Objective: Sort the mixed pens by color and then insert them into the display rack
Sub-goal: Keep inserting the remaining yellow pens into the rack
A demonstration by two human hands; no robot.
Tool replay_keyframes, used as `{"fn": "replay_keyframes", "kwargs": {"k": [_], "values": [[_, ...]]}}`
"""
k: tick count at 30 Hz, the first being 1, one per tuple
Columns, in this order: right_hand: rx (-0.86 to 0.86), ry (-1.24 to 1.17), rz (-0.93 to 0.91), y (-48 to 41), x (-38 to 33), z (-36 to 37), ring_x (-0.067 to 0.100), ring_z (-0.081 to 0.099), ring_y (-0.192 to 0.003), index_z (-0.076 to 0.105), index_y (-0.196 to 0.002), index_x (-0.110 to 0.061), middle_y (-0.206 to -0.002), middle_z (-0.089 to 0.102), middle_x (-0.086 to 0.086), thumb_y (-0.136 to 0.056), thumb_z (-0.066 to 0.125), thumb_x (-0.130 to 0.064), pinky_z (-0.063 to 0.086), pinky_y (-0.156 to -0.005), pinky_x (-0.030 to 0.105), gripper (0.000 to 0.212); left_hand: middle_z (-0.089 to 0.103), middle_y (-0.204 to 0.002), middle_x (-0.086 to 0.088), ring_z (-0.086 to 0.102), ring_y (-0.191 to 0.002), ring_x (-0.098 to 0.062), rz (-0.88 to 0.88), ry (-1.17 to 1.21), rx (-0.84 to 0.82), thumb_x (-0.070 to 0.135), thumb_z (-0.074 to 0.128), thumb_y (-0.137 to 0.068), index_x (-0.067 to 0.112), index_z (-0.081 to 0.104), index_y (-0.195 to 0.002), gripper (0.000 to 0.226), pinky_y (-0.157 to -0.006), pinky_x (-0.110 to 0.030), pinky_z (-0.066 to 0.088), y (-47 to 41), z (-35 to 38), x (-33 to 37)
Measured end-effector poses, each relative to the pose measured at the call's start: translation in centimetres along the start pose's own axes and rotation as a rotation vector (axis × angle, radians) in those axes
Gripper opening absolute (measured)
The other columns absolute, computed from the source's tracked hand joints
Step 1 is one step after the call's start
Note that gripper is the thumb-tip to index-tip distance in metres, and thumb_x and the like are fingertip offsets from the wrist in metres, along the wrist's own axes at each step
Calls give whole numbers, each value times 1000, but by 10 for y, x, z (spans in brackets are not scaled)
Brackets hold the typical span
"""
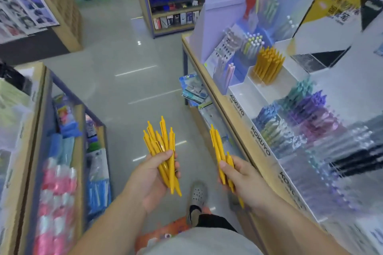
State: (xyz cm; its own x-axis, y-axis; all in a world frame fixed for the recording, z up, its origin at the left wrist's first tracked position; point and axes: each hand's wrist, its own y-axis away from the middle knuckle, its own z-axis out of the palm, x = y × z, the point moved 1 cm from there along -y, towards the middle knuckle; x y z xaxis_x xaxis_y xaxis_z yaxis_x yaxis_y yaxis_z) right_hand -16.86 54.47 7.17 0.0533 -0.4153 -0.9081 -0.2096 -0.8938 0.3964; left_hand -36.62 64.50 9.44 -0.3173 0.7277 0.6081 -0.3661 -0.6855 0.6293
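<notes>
The left hand (151, 178) has its thumb (164, 155) pressed across the front of a thick bunch of yellow pens (160, 143), with the other fingers curled round from behind, so the bunch is gripped tight low in the palm. The right hand (244, 180) grips a smaller bunch of yellow pens (217, 145) the same way, thumb over the barrels and fingers wrapped under.

All these pens look alike: slim, plain mustard-yellow barrels that narrow at both ends. Motion blur keeps me from telling which end is the writing tip.

Both bunches are held in front of the body over the aisle floor, apart from each other. Their long axes run away from the person. The left bunch fans out slightly at its far ends, while its near ends stick out below the palm. The right bunch leans a little to the left at the top.

To the right, on a wooden counter, stands the white tiered display rack (238, 107). More yellow pens (268, 66) stand upright in one of its upper compartments. Blue, teal and purple pens (310, 105) fill the lower ones, blurred.
</notes>
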Motion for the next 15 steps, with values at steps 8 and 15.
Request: {"fn": "replay_keyframes", "kwargs": {"k": [8,15], "values": [[74,-5,-46,-131,-76,-63,15,55,-62,58,-75,-16,-74,65,18,-103,50,-27,40,-62,28,31,61,-71,-6,59,-56,-17,31,-95,-61,3,68,-66,10,56,-98,35,-52,-30,51,-118,98,92],[200,-173,-57,-173,-100,-114,18,50,-55,53,-88,1,-67,63,6,-103,52,-27,39,-52,20,32,60,-65,-6,60,-51,-16,-140,-236,-274,-11,69,-56,9,57,-95,45,-50,-29,53,-203,189,118]]}}
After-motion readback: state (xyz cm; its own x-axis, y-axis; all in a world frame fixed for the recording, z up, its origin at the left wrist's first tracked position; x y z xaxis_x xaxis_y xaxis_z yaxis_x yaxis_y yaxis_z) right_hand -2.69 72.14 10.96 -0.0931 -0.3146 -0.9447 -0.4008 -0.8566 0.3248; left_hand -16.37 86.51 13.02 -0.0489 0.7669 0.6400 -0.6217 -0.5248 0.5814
